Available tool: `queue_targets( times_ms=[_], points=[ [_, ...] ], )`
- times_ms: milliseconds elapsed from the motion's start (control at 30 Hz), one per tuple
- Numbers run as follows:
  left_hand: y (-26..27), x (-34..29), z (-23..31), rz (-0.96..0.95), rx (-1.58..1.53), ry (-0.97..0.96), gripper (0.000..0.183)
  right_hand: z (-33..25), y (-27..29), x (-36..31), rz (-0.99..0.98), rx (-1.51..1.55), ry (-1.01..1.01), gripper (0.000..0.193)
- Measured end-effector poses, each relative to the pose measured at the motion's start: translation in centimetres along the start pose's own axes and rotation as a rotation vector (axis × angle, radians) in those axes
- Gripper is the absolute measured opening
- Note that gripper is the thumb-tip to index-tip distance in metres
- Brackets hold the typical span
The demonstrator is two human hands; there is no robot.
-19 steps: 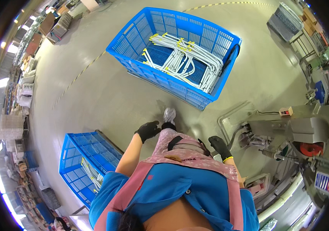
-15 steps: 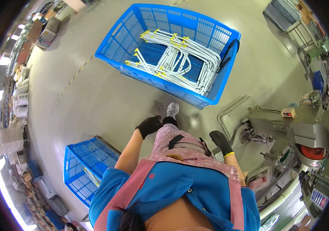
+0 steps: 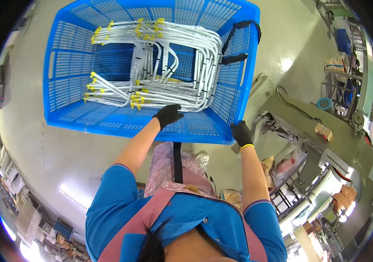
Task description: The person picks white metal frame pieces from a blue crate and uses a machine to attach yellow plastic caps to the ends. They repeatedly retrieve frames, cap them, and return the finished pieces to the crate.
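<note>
A large blue plastic basket (image 3: 66, 126) stands on the floor right in front of me. In it lie bundles of bent white metal tubes (image 3: 201, 56) with yellow end caps and black marks. Both my hands wear black gloves. My left hand (image 3: 168, 116) reaches over the near rim, its fingers apart beside the nearest tubes and holding nothing that I can see. At the near right corner, my right hand (image 3: 241, 134) has its fingers bent over the rim of the basket. A yellow band circles the right wrist.
A black strap (image 3: 234, 59) hangs on the basket's right end wall. Grey-green machinery (image 3: 300, 115) stands close on my right, with a small box (image 3: 324, 132) on it. Behind it is a blue round motor cover (image 3: 324, 104). Shelves and stacked goods line the left side.
I have come up to the large basket, which now fills the upper view. My hands moved from beside my body to its near side, the right one onto the corner.
</note>
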State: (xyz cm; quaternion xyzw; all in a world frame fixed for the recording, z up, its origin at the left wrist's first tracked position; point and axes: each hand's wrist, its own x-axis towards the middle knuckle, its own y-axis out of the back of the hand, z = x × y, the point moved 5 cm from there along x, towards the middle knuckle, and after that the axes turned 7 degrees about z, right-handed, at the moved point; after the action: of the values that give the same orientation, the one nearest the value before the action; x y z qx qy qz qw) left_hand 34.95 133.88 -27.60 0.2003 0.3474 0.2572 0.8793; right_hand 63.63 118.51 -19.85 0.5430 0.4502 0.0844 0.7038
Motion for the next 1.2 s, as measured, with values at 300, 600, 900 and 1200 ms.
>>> queue_targets(
  times_ms=[300, 600, 900, 1200],
  points=[
    [-14.6, 16.1, -4.9, -0.228, 0.042, 0.467, 0.074, 0.0, -0.5, -0.8, -0.066, 0.061, -0.166, 0.056],
    [-23.9, 21.0, -3.6, 0.021, 0.208, 0.808, 0.109, -0.3, 0.2, -1.2, -0.107, 0.191, -0.194, 0.053],
    [-22.4, 19.7, -3.1, 0.278, -0.178, 0.613, 0.064, -0.3, -0.1, -1.4, -0.132, 0.143, -0.172, 0.053],
    [-3.2, 10.5, 3.4, 0.087, -0.476, 0.276, 0.060, 0.3, -1.4, -0.6, -0.167, 0.075, -0.211, 0.056]
  ],
)
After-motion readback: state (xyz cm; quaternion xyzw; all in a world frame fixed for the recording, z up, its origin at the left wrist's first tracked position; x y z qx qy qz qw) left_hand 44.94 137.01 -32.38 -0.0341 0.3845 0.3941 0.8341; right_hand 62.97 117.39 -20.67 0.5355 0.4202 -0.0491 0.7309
